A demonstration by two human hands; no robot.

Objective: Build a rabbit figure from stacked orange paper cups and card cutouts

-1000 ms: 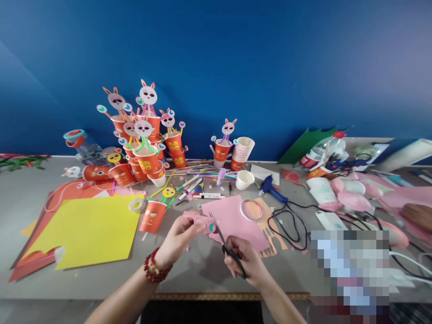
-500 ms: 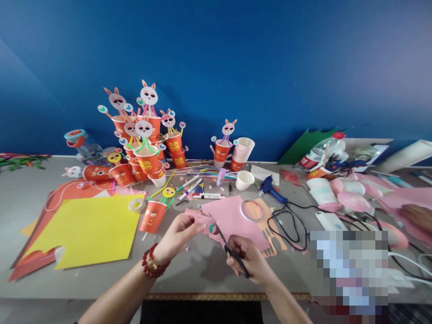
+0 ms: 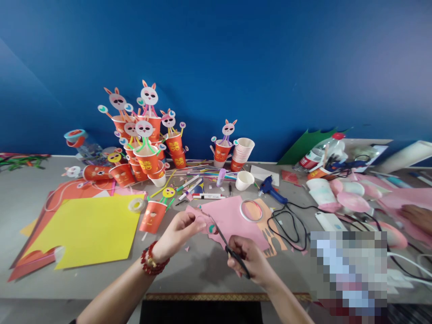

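My left hand [image 3: 180, 231], with red bead bracelets at the wrist, pinches a small pink paper piece [image 3: 201, 221] that bears a teal mark. In my right hand [image 3: 246, 255] are black-handled scissors [image 3: 221, 233], their blades at the right edge of the small piece. Both hands are above the table, in front of a larger pink sheet [image 3: 232, 216] lying flat. A silver tape ring [image 3: 251, 210] rests on that sheet. Left of my left hand, an orange cup [image 3: 153, 217] with a yellow paper face leans slightly.
Yellow paper [image 3: 97, 234] lies at left. Orange cups with rabbit faces [image 3: 146, 157] stand behind it. White cups [image 3: 243, 150] are stacked near the wall. A blue glue gun [image 3: 272, 191] with a black cable lies right of centre. Another person's hand [image 3: 416, 216] is at far right.
The scissors and both hands have barely shifted. At far right, the other person's hand has moved slightly to the right.
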